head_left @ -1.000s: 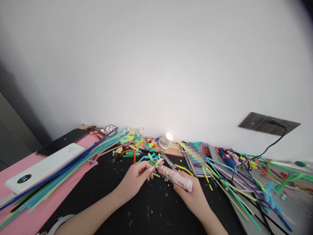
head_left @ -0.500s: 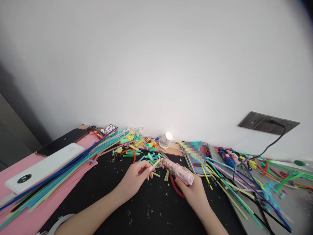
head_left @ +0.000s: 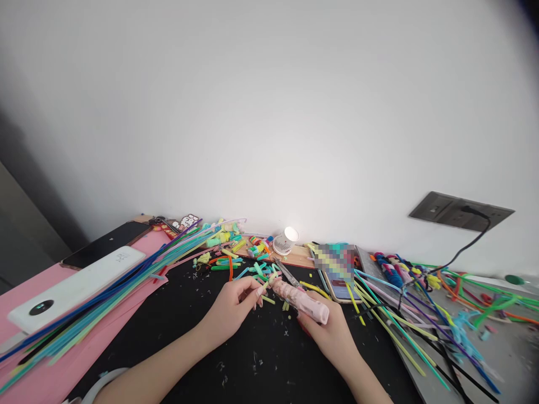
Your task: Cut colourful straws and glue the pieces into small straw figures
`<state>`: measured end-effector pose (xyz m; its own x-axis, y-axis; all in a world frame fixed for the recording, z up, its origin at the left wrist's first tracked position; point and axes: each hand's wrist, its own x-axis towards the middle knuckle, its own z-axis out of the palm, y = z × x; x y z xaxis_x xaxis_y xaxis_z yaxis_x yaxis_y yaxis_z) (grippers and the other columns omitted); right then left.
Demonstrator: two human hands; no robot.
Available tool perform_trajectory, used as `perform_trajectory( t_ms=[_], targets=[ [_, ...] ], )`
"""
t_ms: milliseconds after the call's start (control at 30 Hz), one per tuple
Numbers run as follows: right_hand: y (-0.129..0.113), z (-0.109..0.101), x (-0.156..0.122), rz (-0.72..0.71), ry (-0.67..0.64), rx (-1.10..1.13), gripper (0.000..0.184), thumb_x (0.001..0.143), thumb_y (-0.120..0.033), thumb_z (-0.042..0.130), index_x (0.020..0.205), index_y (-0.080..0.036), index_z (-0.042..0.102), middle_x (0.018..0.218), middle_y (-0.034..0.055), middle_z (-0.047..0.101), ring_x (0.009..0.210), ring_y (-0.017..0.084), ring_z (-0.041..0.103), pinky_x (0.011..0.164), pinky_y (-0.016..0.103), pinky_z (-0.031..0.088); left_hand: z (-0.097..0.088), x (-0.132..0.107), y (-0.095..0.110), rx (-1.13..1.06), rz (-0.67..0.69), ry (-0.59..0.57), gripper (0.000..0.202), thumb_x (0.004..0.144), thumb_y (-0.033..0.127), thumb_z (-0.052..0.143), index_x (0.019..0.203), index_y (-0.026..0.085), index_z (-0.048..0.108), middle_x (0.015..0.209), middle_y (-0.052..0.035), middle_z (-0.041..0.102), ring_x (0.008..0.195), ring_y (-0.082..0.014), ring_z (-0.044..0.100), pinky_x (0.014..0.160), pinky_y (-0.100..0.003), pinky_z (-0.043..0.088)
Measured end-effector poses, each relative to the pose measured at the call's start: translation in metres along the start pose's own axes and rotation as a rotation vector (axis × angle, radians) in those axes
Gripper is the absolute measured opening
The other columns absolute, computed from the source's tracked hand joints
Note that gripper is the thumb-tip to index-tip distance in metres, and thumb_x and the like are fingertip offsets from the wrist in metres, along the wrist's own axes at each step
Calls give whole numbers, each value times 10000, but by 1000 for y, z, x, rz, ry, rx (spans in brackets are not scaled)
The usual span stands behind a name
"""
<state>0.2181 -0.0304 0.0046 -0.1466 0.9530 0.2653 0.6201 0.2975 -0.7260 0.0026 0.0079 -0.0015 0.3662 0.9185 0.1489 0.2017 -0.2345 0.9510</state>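
My left hand (head_left: 233,307) pinches a short yellow-green straw piece (head_left: 268,281) over the black mat (head_left: 197,336). My right hand (head_left: 326,332) grips a pink tube-shaped tool (head_left: 300,299) with its tip pointed at the end of that straw piece. The two hands are close together near the middle of the mat. Several cut straw bits (head_left: 252,268) in green, blue and yellow lie just beyond the hands, beside a pair of scissors (head_left: 288,274).
A bundle of long coloured straws (head_left: 105,297) crosses a pink sheet (head_left: 50,376) on the left, next to a white power bank (head_left: 71,289) and a dark phone (head_left: 105,242). A lit candle cup (head_left: 285,241), a phone (head_left: 337,275), more straws (head_left: 421,325) and a wall socket (head_left: 461,211) are at the right.
My right hand shifted the pink tool slightly, up and right and then back down beside the straw piece. A red curved piece seen by the hand half a second ago is now mostly hidden.
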Motion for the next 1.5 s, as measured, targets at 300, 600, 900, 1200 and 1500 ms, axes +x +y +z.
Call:
perform_trajectory(
  t_ms=[300,600,900,1200,1500],
  targets=[
    [9,-1,3,58,92,-12,213,780,-223,526,962,-169,622,892,59,681,784,220,631,710,303,496,0,0,0,-1,-20,-16,290,862,352,424,674,160,534,646,3,514,619,-142,488,615,-241,384],
    [0,-5,1,15,10,-3,100,736,-172,541,803,-163,614,687,4,627,598,159,563,561,237,446,-1,0,-1,4,-16,-20,291,863,350,417,673,158,527,649,3,519,621,-139,491,617,-238,387],
    [6,-4,3,58,43,-9,160,773,-205,531,902,-165,618,825,43,670,730,204,616,654,276,475,0,1,-2,16,-17,-7,290,854,346,418,670,159,543,642,2,532,611,-138,494,601,-231,395],
    [8,-3,-1,48,37,28,167,767,-215,545,906,-158,618,830,46,667,705,190,608,646,266,479,-1,1,1,17,-27,14,274,849,320,419,688,159,570,665,-3,555,616,-139,510,604,-226,400],
    [14,4,-6,68,49,85,114,733,-255,585,763,-152,624,618,-5,587,530,129,518,502,222,440,0,1,1,48,-31,5,300,855,346,413,675,159,563,642,-2,548,605,-141,506,599,-228,395]
  ],
)
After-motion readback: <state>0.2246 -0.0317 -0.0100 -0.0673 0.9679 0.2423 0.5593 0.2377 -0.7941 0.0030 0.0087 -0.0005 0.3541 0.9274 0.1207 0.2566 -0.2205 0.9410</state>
